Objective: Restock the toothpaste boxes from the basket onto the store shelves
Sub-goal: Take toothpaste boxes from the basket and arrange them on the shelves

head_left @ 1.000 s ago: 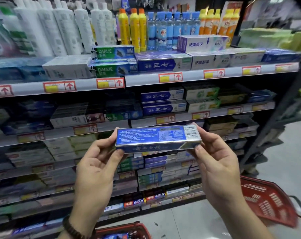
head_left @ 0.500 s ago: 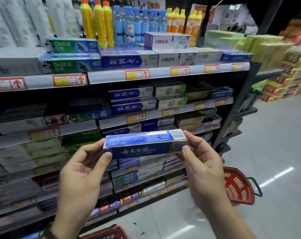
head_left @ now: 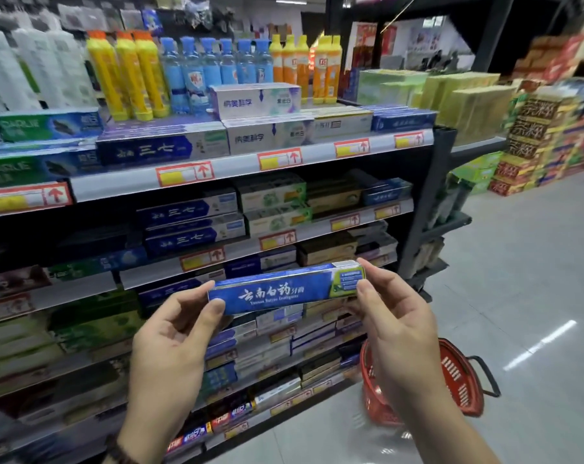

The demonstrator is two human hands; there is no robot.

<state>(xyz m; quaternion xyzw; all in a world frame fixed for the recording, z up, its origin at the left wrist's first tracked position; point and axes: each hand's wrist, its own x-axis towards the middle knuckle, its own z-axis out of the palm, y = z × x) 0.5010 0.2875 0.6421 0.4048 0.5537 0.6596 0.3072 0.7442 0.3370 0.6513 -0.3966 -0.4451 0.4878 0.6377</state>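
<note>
Toothpaste box (head_left: 277,293), long, glossy blue, in pinch of left hand (head_left: 170,343), right hand (head_left: 401,329).

The blue toothpaste box (head_left: 283,293) reads 云南白药 in white, with "Yunnan Baiyao Toothpaste" beneath. Well above it, a dark blue box (head_left: 149,150) shows 三七 and a white box (head_left: 257,100) shows 纳美科学. Far up-left of it, a green box (head_left: 46,125) says DARLIE. Price tags (head_left: 185,172) above it carry red up-arrows, but their figures are unreadable.
</note>
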